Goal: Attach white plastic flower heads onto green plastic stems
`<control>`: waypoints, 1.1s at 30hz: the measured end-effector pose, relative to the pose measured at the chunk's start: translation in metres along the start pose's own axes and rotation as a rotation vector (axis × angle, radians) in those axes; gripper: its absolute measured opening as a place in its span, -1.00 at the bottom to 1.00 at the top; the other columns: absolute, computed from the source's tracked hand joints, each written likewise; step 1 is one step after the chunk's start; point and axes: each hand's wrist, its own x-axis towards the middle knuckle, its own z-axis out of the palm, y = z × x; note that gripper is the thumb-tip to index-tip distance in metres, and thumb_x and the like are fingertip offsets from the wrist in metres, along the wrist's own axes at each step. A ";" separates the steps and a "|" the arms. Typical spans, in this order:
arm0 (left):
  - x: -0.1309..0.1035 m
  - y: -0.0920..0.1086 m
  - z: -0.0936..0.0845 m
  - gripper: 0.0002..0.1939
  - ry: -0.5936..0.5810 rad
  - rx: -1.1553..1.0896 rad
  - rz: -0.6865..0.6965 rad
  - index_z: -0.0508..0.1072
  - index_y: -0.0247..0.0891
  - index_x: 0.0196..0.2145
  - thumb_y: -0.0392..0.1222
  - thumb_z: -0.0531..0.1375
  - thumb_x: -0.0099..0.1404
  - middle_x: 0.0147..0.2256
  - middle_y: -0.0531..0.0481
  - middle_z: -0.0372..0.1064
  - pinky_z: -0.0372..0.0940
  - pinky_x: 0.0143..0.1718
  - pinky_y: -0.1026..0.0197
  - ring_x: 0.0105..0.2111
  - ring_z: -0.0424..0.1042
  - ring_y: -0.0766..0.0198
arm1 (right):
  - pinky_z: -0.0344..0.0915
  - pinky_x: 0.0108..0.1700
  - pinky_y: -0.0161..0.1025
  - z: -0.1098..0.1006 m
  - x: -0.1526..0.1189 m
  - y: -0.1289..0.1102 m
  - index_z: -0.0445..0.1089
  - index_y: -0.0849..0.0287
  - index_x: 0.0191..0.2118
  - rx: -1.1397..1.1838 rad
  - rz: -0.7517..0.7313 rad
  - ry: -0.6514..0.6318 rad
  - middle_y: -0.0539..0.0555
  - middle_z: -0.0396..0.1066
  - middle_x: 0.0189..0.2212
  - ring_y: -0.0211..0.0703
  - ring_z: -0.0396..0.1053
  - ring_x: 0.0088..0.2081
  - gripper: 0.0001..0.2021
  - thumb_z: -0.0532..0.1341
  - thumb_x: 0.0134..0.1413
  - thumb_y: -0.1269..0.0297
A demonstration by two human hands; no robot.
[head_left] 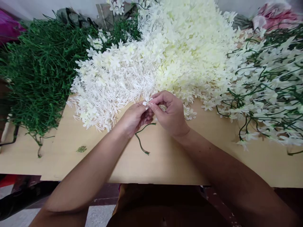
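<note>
One white flower (pixel 147 101), pinched by left hand (pixel 135 118) and right hand (pixel 170 114), one green stem (pixel 142 138) below.

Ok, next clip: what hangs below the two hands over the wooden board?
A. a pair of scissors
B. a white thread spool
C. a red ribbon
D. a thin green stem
D: a thin green stem dangles from under the left hand and right hand, which pinch a small white flower between their fingertips above the wooden board.
</note>
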 end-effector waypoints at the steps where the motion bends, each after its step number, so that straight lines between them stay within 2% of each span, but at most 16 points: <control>1: 0.000 -0.001 0.000 -0.73 0.012 0.033 0.040 0.31 -0.28 -0.50 -0.12 0.33 0.07 -0.60 0.12 0.20 0.10 -0.58 0.37 -0.61 0.16 0.46 | 0.42 -0.25 -0.24 -0.001 0.001 0.001 0.35 0.14 -0.47 0.043 0.030 0.009 0.00 0.47 -0.41 -0.25 0.42 -0.34 -0.89 0.29 -0.02 0.38; 6: -0.001 0.002 -0.003 -0.76 0.173 0.315 0.424 0.40 -0.26 -0.42 -0.17 0.40 0.05 -0.51 0.11 0.30 0.18 -0.47 0.36 -0.51 0.24 0.44 | 0.37 -0.36 -0.30 -0.008 0.011 0.004 0.36 0.14 -0.49 0.321 0.286 0.021 -0.08 0.42 -0.52 -0.33 0.35 -0.47 -0.73 0.45 -0.19 0.18; 10: -0.003 0.006 -0.006 -0.77 0.143 0.366 0.548 0.44 -0.25 -0.37 -0.12 0.38 0.10 -0.45 0.08 0.37 0.25 -0.39 0.33 -0.45 0.31 0.40 | 0.36 -0.40 -0.32 -0.011 0.014 0.003 0.35 0.15 -0.51 0.521 0.433 -0.054 -0.11 0.39 -0.58 -0.38 0.32 -0.53 -0.59 0.54 -0.38 0.07; 16: 0.000 0.001 -0.009 -0.81 0.136 0.436 0.583 0.39 -0.25 -0.40 -0.15 0.33 0.14 -0.51 0.10 0.30 0.22 -0.41 0.31 -0.49 0.26 0.40 | 0.37 -0.39 -0.33 -0.008 0.011 -0.002 0.34 0.13 -0.49 0.578 0.459 -0.090 -0.13 0.38 -0.57 -0.39 0.32 -0.52 -0.56 0.56 -0.42 0.08; 21: 0.000 0.001 -0.014 -0.83 0.088 0.547 0.629 0.35 -0.24 -0.37 -0.11 0.23 0.25 -0.46 0.06 0.30 0.22 -0.36 0.27 -0.43 0.30 0.35 | 0.34 -0.38 -0.34 -0.008 0.011 -0.002 0.40 0.13 -0.41 0.554 0.422 -0.183 -0.12 0.37 -0.54 -0.40 0.30 -0.50 -0.61 0.53 -0.31 0.08; 24: -0.006 0.011 -0.023 -0.84 0.032 0.752 0.633 0.35 -0.24 -0.38 -0.11 0.20 0.27 -0.48 0.07 0.28 0.17 -0.41 0.28 -0.47 0.24 0.37 | 0.31 -0.39 -0.35 -0.009 0.011 -0.001 0.37 0.15 -0.47 0.536 0.387 -0.214 -0.12 0.36 -0.55 -0.41 0.29 -0.51 -0.63 0.51 -0.27 0.08; 26: -0.011 0.019 -0.029 -0.81 -0.063 0.944 0.555 0.34 -0.25 -0.43 -0.10 0.20 0.25 -0.52 0.10 0.24 0.11 -0.47 0.29 -0.51 0.19 0.38 | 0.32 -0.39 -0.34 -0.011 0.011 -0.001 0.37 0.15 -0.47 0.546 0.401 -0.224 -0.12 0.36 -0.55 -0.40 0.29 -0.51 -0.63 0.51 -0.26 0.08; 28: -0.014 0.024 -0.033 -0.81 -0.181 1.141 0.450 0.36 -0.25 -0.45 -0.10 0.24 0.20 -0.51 0.10 0.27 0.09 -0.48 0.29 -0.51 0.22 0.37 | 0.35 -0.37 -0.32 -0.014 0.011 -0.002 0.36 0.14 -0.45 0.581 0.440 -0.261 -0.11 0.37 -0.54 -0.38 0.31 -0.51 -0.64 0.50 -0.23 0.09; 30: -0.014 0.023 -0.033 -0.87 -0.249 1.309 0.404 0.39 -0.26 -0.43 -0.17 0.25 0.16 -0.43 0.05 0.36 0.13 -0.45 0.28 -0.45 0.31 0.34 | 0.36 -0.37 -0.31 -0.018 0.011 -0.004 0.35 0.14 -0.44 0.629 0.487 -0.340 -0.10 0.38 -0.53 -0.35 0.35 -0.50 -0.66 0.49 -0.18 0.11; 32: -0.012 0.019 -0.030 -0.95 -0.243 1.426 0.440 0.44 -0.27 -0.41 -0.26 0.19 0.19 -0.34 0.00 0.43 0.16 -0.39 0.26 -0.39 0.38 0.30 | 0.36 -0.39 -0.32 -0.021 0.011 -0.005 0.35 0.15 -0.46 0.673 0.515 -0.451 -0.08 0.41 -0.53 -0.33 0.38 -0.48 -0.68 0.47 -0.13 0.13; 33: -0.010 0.017 -0.028 -0.92 -0.233 1.466 0.468 0.45 -0.26 -0.40 -0.29 0.14 0.21 -0.31 -0.02 0.45 0.17 -0.37 0.24 -0.36 0.40 0.28 | 0.36 -0.38 -0.32 -0.023 0.011 -0.005 0.36 0.16 -0.46 0.685 0.523 -0.513 -0.07 0.42 -0.52 -0.32 0.40 -0.47 -0.70 0.47 -0.12 0.14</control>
